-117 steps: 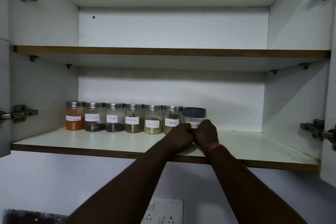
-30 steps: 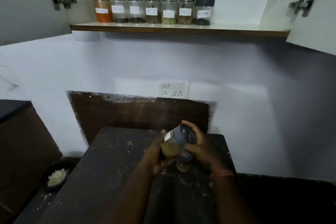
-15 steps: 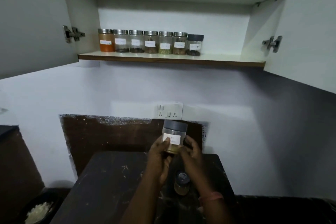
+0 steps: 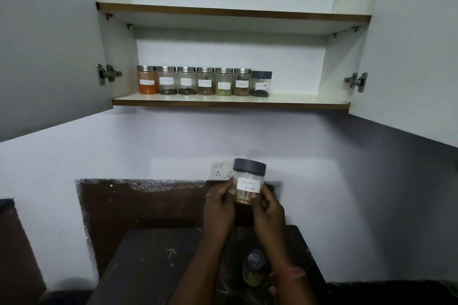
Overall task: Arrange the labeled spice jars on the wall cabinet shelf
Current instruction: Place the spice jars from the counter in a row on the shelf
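I hold a clear spice jar (image 4: pixel 248 182) with a dark grey lid and a white label reading coriander powder, upright in front of the wall. My left hand (image 4: pixel 219 205) grips its left side and my right hand (image 4: pixel 269 210) its right side. Above, the lower cabinet shelf (image 4: pixel 309 103) carries a row of several labeled jars (image 4: pixel 205 81): an orange one at the far left, steel-lidded ones, and a dark-lidded jar (image 4: pixel 261 83) at the right end. One more dark-lidded jar (image 4: pixel 253 268) stands on the dark table (image 4: pixel 153 260) below my hands.
Both cabinet doors hang open, the left door (image 4: pixel 47 44) and the right door (image 4: pixel 416 57). The upper shelf (image 4: pixel 233 11) carries nothing visible. A switch and socket plate (image 4: pixel 220 168) sits on the wall behind the held jar. The shelf right of the jar row is bare.
I have raised the coriander jar higher toward the cabinet, and its label now faces me. My view has tilted upward, so the cabinet fills more of the frame.
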Demonstrator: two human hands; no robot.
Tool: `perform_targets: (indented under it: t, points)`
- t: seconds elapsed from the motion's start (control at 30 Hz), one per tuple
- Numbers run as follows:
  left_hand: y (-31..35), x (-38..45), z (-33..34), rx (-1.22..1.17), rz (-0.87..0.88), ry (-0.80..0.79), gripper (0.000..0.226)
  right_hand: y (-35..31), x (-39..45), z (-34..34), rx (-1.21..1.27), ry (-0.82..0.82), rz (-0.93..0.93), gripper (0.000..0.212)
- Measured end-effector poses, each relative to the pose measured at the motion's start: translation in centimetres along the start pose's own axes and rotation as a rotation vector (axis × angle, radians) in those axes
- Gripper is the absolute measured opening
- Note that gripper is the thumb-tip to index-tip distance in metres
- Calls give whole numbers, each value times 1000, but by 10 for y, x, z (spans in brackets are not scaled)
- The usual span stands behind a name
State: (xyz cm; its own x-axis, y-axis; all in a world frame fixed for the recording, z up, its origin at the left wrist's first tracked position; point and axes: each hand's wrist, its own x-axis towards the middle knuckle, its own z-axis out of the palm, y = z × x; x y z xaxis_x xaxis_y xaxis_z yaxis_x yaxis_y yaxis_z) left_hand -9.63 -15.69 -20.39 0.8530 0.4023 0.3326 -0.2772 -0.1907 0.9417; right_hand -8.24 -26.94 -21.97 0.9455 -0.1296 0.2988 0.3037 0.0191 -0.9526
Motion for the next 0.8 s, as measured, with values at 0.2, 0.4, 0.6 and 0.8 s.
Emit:
perform_targets:
  t: [0.2,0.4,0.6,0.8]
  points:
    - [19,14,-15,32,-24,-37,33,-18,0,8,-8,-2,-50,35]
    - [55,44,-14,105,7,-113,34,-53,24,3,-34,6,-113,39]
    - [96,80,9,191,81,-139,38,-78,72,-7,-101,2,-172,41]
    - [111,114,40,257,192,-177,38,-88,127,-23,-160,-12,-232,47]
